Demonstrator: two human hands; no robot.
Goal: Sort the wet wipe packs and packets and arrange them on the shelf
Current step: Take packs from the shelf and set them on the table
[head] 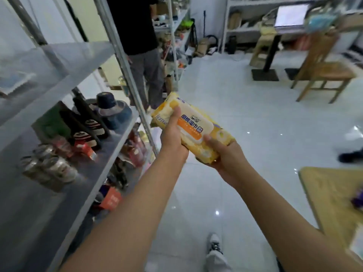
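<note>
A yellow wet wipe pack (193, 124) with an orange and white label is held in mid-air in front of me, tilted down to the right. My left hand (172, 136) grips its left side, thumb lying along the top. My right hand (225, 156) grips its lower right end from underneath, thumb on the top face. The grey metal shelf (102, 154) stands to the left of the pack, its middle board holding cans, boxes and hats.
Cans (49, 167) and red boxes (84, 148) crowd the shelf's middle board, with hats (112, 110) behind. A person in dark clothes (141, 46) stands by the shelf further on. A wooden chair (324, 69) and a table corner (330, 195) stand at the right, on a white tiled floor.
</note>
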